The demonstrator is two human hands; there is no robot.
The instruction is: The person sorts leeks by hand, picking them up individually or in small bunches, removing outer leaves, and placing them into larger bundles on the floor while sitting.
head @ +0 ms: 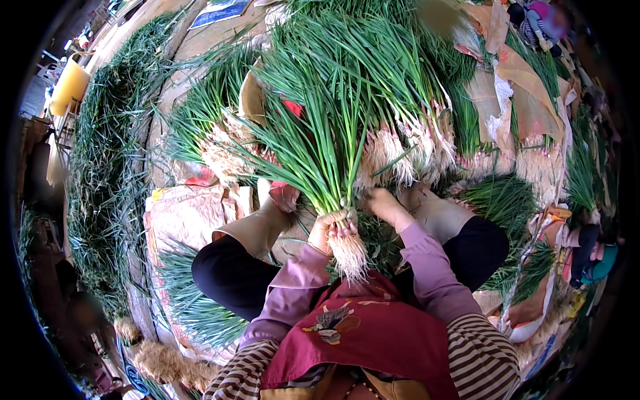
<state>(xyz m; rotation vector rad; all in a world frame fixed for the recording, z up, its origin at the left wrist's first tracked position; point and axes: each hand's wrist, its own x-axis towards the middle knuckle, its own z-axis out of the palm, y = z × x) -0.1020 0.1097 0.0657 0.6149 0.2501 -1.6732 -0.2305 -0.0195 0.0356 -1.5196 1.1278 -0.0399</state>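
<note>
My left hand (329, 229) grips a bunch of green onions (325, 170) near its base. The bunch's pale roots hang below the fist towards the red apron (380, 330), and its green leaves fan out away from me. My right hand (380, 206) is just right of the bunch; its fingers are blurred and partly dark, so whether they hold anything cannot be told. Beyond the hands lie rooted green onions in a large heap (400, 145), roots towards me. A smaller heap (220, 145) lies to the left.
Cut green leaves (107, 165) form a long pile at the left. A pinkish sack (185, 215) lies beside my left knee, with more onion leaves (200, 295) below it. Other bundles (500, 200) lie at the right. Two people (542, 25) (595, 260) are at the right edge.
</note>
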